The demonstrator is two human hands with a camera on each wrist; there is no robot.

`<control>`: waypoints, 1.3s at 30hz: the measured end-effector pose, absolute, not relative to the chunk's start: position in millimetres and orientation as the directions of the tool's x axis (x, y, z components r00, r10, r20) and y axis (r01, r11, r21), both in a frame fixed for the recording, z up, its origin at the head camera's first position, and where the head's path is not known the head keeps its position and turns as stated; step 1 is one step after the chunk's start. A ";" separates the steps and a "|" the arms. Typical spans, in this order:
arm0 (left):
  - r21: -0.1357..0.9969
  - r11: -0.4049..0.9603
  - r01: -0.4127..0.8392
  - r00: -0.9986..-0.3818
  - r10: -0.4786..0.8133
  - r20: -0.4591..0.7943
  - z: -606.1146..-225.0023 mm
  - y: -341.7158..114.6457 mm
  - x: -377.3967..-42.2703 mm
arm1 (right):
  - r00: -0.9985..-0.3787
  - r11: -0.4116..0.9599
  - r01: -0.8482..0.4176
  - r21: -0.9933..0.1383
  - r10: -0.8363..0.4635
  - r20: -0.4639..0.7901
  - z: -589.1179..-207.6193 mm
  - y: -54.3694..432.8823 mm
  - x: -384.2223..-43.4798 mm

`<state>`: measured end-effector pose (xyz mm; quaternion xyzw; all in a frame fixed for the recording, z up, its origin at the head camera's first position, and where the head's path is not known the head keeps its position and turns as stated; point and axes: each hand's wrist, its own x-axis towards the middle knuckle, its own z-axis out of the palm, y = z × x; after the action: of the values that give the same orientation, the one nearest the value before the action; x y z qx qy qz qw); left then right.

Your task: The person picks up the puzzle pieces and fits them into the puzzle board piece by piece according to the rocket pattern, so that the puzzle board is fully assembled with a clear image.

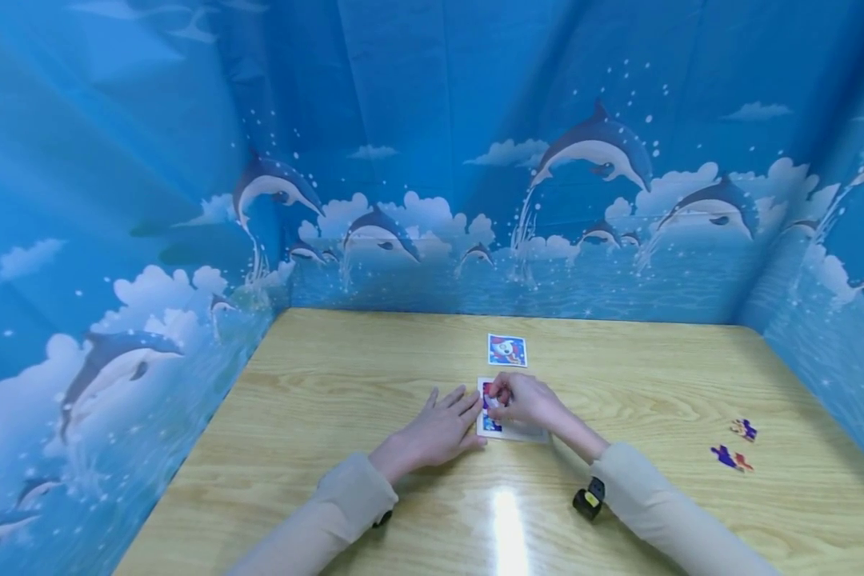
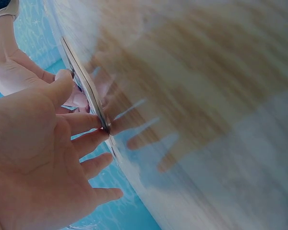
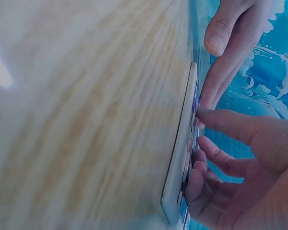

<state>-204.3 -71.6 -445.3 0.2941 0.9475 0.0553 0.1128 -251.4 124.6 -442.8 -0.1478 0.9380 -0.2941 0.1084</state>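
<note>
A small picture puzzle in a pale tray (image 1: 522, 434) lies on the table, with purple, red and blue pieces showing at its left side. My left hand (image 1: 441, 428) lies flat beside it, fingers straight and spread, fingertips touching the tray's left edge. In the left wrist view the left hand (image 2: 48, 153) meets the tray's edge (image 2: 84, 79). Above the puzzle, my right hand (image 1: 524, 400) has bent fingers and covers much of the picture. The right wrist view shows the right hand's thumb and curled fingers (image 3: 216, 160) at the puzzle surface; whether they grip a piece is hidden.
A square picture card (image 1: 507, 350) with a white figure lies behind the tray. Loose puzzle pieces lie at the right in two small groups, one farther back (image 1: 745, 430) and one nearer (image 1: 726, 457). Blue dolphin-printed curtains (image 1: 432, 160) border the table's back and sides.
</note>
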 end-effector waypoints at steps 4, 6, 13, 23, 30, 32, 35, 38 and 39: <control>0.168 0.820 0.547 -0.801 0.571 -0.179 -445.9 -71.9 -204.7 | -0.924 0.772 -0.239 -0.589 -0.367 -0.106 -443.2 125.6 -252.2; 0.168 0.820 0.548 -0.801 0.571 -0.176 -446.4 -72.1 -204.9 | -0.920 0.772 -0.253 -0.583 -0.378 -0.101 -443.2 126.6 -252.2; 0.163 0.822 0.546 -0.803 0.569 -0.178 -446.6 -71.5 -205.4 | -0.916 0.788 -0.268 -0.554 -0.387 -0.107 -440.2 127.4 -250.6; 0.181 0.816 0.548 -0.799 0.575 -0.174 -445.2 -72.1 -204.5 | -0.897 0.758 -0.310 -0.574 -0.433 -0.087 -445.6 127.7 -252.7; 0.174 0.815 0.552 -0.799 0.577 -0.170 -446.0 -72.4 -204.6 | -0.877 0.694 -0.361 -0.623 -0.480 -0.028 -448.3 131.8 -251.9; 0.167 0.816 0.553 -0.799 0.577 -0.171 -446.2 -72.0 -204.5 | -0.884 0.683 -0.351 -0.641 -0.467 -0.013 -446.5 134.2 -251.2; 0.161 0.818 0.552 -0.800 0.574 -0.171 -446.9 -71.8 -204.8 | -0.903 0.676 -0.337 -0.655 -0.428 0.023 -441.2 141.0 -251.2; 0.160 0.820 0.549 -0.803 0.571 -0.170 -446.6 -71.9 -204.7 | -0.921 0.679 -0.326 -0.658 -0.384 0.061 -434.5 152.0 -251.3; 0.161 0.821 0.548 -0.804 0.570 -0.172 -446.3 -72.1 -204.6 | -0.927 0.677 -0.319 -0.663 -0.368 0.069 -432.2 156.5 -250.9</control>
<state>-204.6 -72.1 -446.3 0.2947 0.9482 0.0516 0.1067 -250.9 156.5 -432.2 -0.1877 0.9151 -0.3552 0.0350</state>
